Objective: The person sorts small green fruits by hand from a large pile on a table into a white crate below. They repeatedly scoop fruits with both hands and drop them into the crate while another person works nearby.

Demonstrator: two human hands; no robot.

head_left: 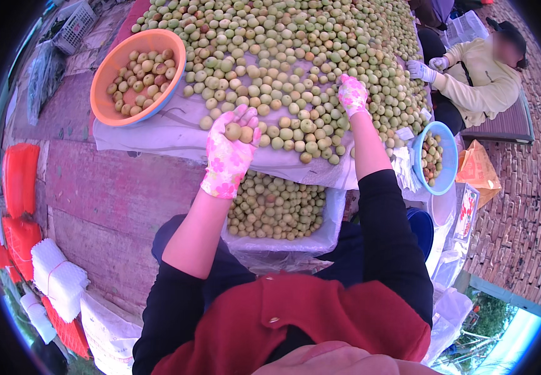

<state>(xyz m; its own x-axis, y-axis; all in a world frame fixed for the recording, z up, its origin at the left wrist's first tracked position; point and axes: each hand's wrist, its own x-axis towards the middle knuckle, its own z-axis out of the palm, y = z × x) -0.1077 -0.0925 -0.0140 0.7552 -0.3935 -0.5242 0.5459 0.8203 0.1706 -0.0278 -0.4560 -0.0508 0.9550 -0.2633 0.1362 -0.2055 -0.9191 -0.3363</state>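
Note:
My left hand, in a pink flower-patterned glove, is turned palm up near the table's front edge. Two round green-yellow fruits, looking like jujubes, rest in its cupped palm and fingers. Gloved the same way, my right hand reaches farther out over the fruit pile, its fingers curled together. Whatever lies in those fingers is hidden. The pile covers a pale cloth on the table. Below the table's edge, between my knees, a plastic-lined crate is filled with the same fruits.
An orange basin of browner fruits stands at the left, a blue basin of fruits at the right. A person in white gloves sits at the far right. White foam netting bundles and red bags lie at the left.

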